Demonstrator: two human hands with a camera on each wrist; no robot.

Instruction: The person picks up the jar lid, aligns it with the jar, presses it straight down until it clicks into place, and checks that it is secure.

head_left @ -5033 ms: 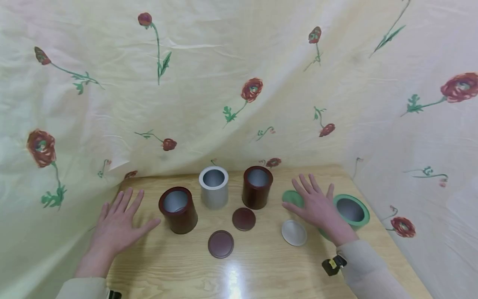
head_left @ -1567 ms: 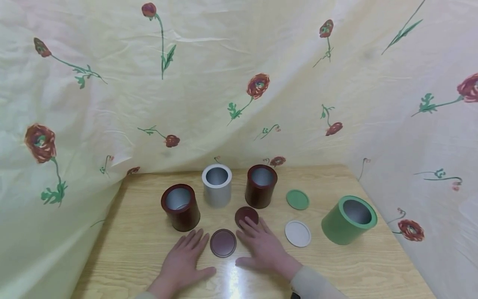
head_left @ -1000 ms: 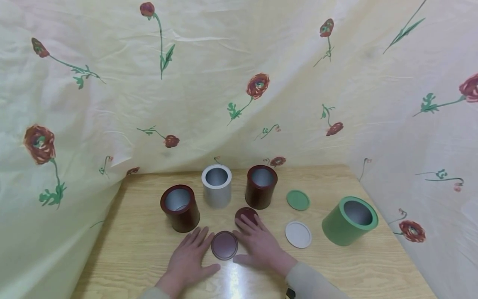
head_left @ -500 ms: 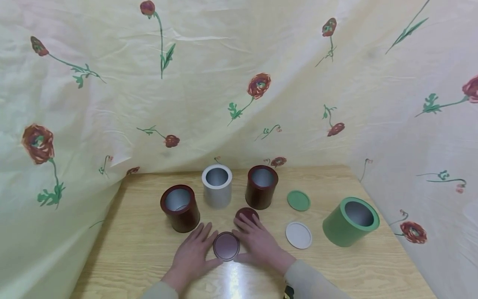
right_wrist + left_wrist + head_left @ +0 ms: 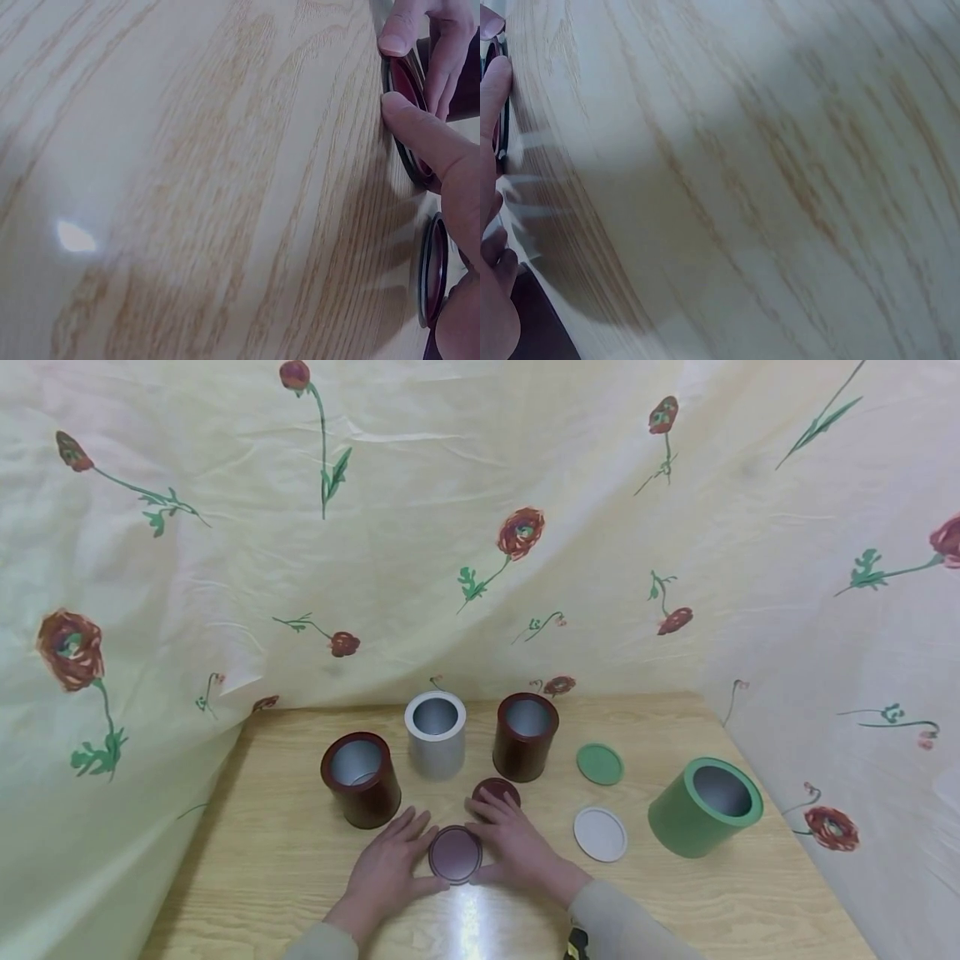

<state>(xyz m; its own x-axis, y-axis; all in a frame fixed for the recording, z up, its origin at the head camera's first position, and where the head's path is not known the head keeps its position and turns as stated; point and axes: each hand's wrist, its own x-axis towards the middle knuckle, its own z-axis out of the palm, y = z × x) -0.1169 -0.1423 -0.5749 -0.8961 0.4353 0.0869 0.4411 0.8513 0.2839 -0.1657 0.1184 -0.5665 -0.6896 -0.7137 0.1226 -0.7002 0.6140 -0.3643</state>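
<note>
Both hands have come in from the table's sides since the frame five seconds ago; near lid has slid slightly right since the 1.6 s one. Our left hand (image 5: 386, 867) and right hand (image 5: 525, 847) bracket the near dark red lid (image 5: 455, 854), which sits between them at the front middle of the table (image 5: 262, 877).

Finger state: each hand pinches the lid's rim between thumb and forefinger, thumbs on the near edge, forefingers on the far one. Remaining left fingers reach forward, slightly fanned. Remaining right fingers lie over the edge of the far dark red lid (image 5: 501, 788); can't tell if they press it. We read the two-sided hold as control: a thin disc gives little edge to grab, so four contacts should keep it centred.

Next ring out: left dark red jar (image 5: 367, 797) just beyond our left fingertips, then white jar (image 5: 437, 756) and right dark red jar (image 5: 521, 752) behind. All stand mouth up, lids off, probably set back to leave our hands room.

Right side: white lid (image 5: 600, 834) and green lid (image 5: 600, 764) lie flat, apart from each other, likely so each can be picked separately. Green jar (image 5: 693, 822) stands beyond them. Flowered cloth (image 5: 375, 527) hangs behind everything.
</note>
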